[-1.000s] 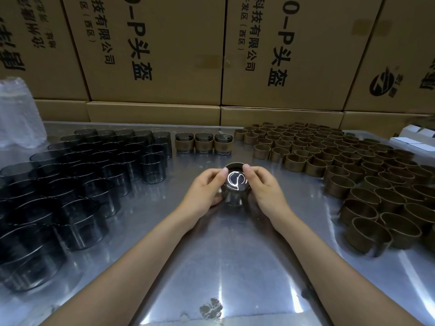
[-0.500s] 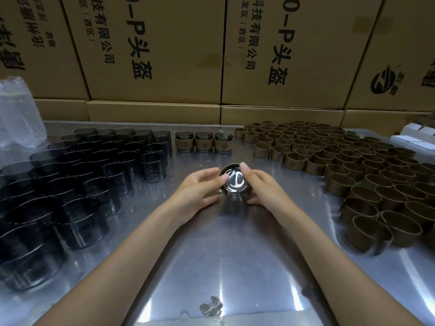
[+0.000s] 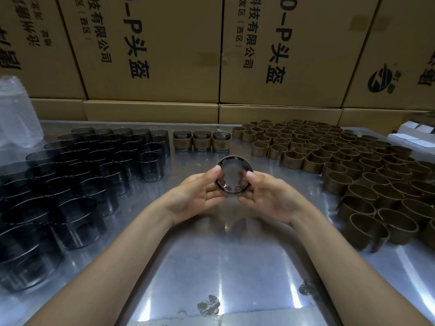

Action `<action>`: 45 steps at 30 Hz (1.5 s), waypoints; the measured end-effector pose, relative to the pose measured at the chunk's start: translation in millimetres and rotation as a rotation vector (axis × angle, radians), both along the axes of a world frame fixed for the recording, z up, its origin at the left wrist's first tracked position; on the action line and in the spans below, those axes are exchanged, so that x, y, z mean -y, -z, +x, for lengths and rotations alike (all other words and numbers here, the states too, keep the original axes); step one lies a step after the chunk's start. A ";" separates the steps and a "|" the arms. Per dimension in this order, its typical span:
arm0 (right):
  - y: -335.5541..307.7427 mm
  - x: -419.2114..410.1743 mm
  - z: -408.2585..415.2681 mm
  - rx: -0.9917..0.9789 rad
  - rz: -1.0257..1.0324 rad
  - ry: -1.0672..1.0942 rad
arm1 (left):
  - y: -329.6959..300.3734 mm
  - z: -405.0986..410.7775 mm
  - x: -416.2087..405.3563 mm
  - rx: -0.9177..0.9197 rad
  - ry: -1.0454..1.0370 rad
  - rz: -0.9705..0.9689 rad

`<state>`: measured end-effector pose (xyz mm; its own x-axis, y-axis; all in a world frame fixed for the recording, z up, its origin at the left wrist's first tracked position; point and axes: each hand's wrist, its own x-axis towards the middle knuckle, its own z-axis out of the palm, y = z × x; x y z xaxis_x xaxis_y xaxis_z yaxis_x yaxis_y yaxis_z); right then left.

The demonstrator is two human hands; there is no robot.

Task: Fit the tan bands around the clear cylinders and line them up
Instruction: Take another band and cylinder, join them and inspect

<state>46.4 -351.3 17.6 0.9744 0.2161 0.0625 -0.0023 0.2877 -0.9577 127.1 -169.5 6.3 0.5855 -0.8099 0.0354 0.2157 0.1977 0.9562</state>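
Note:
Both hands hold one clear cylinder [image 3: 233, 171] lifted above the metal table [image 3: 226, 267], tilted so its round mouth faces me. My left hand [image 3: 195, 195] grips its left side, thumb on the rim. My right hand [image 3: 268, 196] grips the right side, fingertips showing through the glass. I cannot tell whether a band is on it. Several bare clear cylinders [image 3: 82, 175] stand in rows at the left. Several loose tan bands [image 3: 348, 165] cover the right. Three banded cylinders [image 3: 202, 141] stand in a row at the back middle.
Stacked cardboard boxes [image 3: 153, 50] wall off the back of the table. A crumpled clear plastic bag [image 3: 16, 114] sits at the far left. White cartons [image 3: 414, 135] lie at the far right edge. A dark stain [image 3: 208, 304] marks the near table surface.
The cylinder has come up off the table and tipped its mouth toward me. Both hands have turned palm-inward around it.

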 end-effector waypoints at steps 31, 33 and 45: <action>4.0 -39.0 11.9 0.120 -0.103 0.777 | -2.2 -36.9 43.6 0.533 -0.608 0.079; 3.9 -39.1 13.2 0.149 -0.162 0.816 | -1.4 -37.0 43.7 0.532 -0.627 0.069; 6.0 -32.6 17.7 0.133 -0.230 0.871 | -0.4 -33.9 41.7 0.554 -0.450 0.079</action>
